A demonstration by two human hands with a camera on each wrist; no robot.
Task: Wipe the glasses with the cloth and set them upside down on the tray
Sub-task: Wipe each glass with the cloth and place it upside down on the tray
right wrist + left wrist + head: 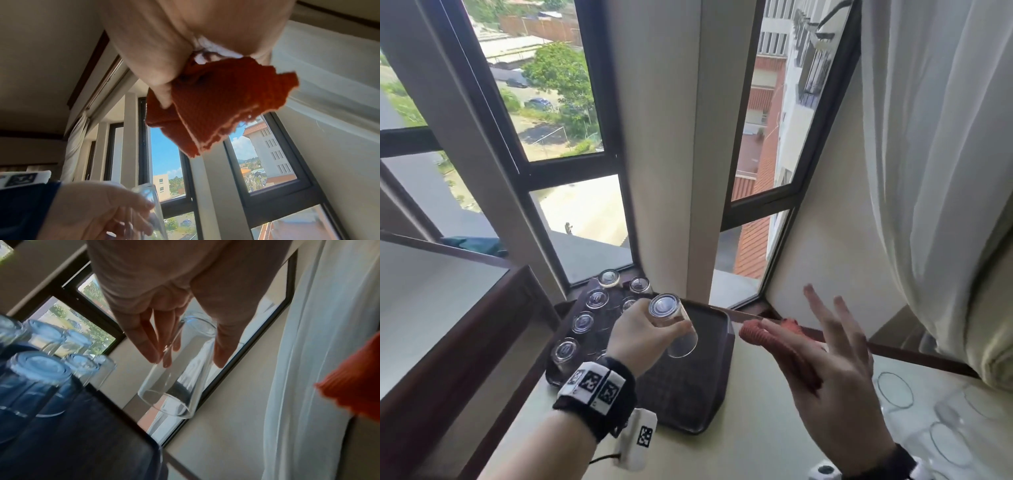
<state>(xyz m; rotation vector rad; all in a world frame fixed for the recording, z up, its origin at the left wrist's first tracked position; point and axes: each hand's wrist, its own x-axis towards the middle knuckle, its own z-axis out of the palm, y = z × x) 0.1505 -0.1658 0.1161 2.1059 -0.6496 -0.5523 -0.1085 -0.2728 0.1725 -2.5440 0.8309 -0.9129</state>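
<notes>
My left hand (643, 332) grips a clear glass (673, 323) by its upper part, base up and tilted, mouth down. The glass hangs over the bare right half of the dark tray (688, 394). The left wrist view shows the fingers (152, 353) and thumb round the glass (174, 386), its rim above the tray's edge (123, 415). To the right of the tray, my right hand (832, 356) pinches an orange cloth (756, 334) under the thumb, with the other fingers spread. In the right wrist view the cloth (216, 110) hangs bunched from that hand.
Several glasses (582, 322) stand upside down on the tray's left half. More clear glasses (893, 389) stand mouth up on the pale ledge at the lower right. A white curtain (935, 171) hangs on the right, windows and a pillar behind, and a dark wooden rail on the left.
</notes>
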